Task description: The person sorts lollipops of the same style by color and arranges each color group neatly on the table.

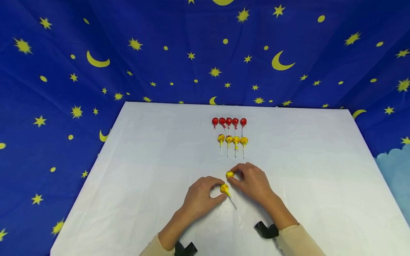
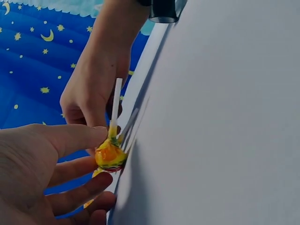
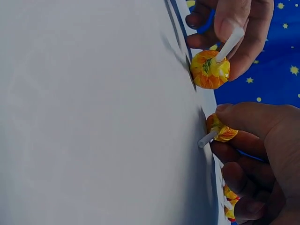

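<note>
Two yellow-wrapped round lollipops on thin white sticks lie near the front middle of the white table sheet (image 1: 134, 170), each held by one hand. The nearer yellow lollipop (image 1: 225, 188) is pinched at its head between the thumb and curled fingers of the left hand (image 1: 200, 199); its white stick (image 1: 232, 202) trails toward the person and rests on the sheet. The left wrist view shows the same grip from the side, thumb (image 2: 70, 136) above and fingertips below the head (image 2: 110, 156), the stick (image 2: 116, 101) pointing away from the palm. The farther yellow lollipop (image 1: 230, 174) sits just beyond the first, nearly touching it, and is gripped by the curled thumb and fingers of the right hand (image 1: 253, 183) (its stick is hidden in the head view). The right wrist view shows this head (image 3: 222, 132) pinched under the thumb, with a short length of white stick (image 3: 207, 138) pointing at the sheet.

Farther back on the sheet, well apart from the hands, lie two short rows: four yellow lollipops (image 1: 232, 140) in the nearer row and five red-wrapped lollipops (image 1: 229, 122) just behind them, all sticks pointing toward the person. A dark blue cloth printed with yellow stars and moons (image 1: 160, 53) surrounds the table. A black wrist strap (image 1: 266, 230) shows at each cream sleeve.
</note>
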{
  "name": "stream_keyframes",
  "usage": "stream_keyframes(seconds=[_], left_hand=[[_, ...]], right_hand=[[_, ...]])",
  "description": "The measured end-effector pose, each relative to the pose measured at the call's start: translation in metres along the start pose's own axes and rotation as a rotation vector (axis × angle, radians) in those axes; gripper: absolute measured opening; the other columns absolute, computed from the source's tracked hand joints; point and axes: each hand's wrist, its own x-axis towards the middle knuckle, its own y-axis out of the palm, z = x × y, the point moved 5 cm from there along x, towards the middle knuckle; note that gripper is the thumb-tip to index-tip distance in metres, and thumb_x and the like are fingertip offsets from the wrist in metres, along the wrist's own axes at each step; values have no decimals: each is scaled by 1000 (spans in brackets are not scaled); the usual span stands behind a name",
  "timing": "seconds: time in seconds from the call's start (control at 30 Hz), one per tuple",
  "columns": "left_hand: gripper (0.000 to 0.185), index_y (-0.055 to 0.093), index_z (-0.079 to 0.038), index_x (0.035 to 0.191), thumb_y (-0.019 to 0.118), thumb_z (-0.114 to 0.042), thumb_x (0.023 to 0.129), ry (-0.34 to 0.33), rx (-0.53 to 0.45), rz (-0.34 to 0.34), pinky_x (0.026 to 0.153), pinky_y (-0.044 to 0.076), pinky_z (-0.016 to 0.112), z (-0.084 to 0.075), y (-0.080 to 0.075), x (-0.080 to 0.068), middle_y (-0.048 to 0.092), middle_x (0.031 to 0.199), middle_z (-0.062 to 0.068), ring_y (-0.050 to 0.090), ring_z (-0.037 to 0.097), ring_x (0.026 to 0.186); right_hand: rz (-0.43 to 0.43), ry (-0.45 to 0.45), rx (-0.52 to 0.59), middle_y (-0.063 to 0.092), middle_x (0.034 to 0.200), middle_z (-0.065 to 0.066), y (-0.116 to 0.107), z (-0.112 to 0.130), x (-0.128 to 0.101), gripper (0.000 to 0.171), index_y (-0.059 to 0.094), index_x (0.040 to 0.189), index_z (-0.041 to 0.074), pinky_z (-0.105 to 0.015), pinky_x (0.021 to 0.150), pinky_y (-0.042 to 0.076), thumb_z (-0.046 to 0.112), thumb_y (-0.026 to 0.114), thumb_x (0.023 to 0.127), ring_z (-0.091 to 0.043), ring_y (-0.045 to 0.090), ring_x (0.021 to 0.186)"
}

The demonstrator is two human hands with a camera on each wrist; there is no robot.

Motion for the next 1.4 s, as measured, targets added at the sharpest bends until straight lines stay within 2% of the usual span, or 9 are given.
stream_keyframes(seconds=[0.2,0.43,0.6,1.0,1.4], left_hand=[[29,72,-24,107,76,-36,80,17,-5,-12,74,47,30,-2,4,0,65,104,-12,56,9,88],[21,72,-27,102,77,-29,82,43,-38,-23,63,41,23,-2,7,1,63,85,-12,50,6,74],[19,72,-27,101,77,-28,82,52,-57,-22,63,40,23,-1,8,2,61,80,-12,50,6,72],[20,73,-28,102,76,-24,83,37,-146,22,65,41,23,2,8,3,63,83,-14,53,6,71],[20,73,-27,104,75,-25,84,47,-151,53,67,42,24,3,6,5,63,85,-16,54,5,72]], right_hand=[[5,8,7,48,65,11,0,-1,0,21,73,89,21,-28,52,36,35,82,75,-7,42,59],[10,13,11,48,65,11,0,0,0,20,73,89,21,-28,53,36,33,81,75,-8,43,60],[16,22,11,48,65,10,0,1,0,20,73,90,21,-28,54,37,33,81,76,-8,43,60],[19,46,81,51,66,7,-2,-3,-1,21,73,87,20,-30,57,37,33,83,74,-10,44,61],[-52,87,91,55,71,3,-14,-13,8,20,70,85,18,-31,57,39,32,81,76,-11,47,63]])
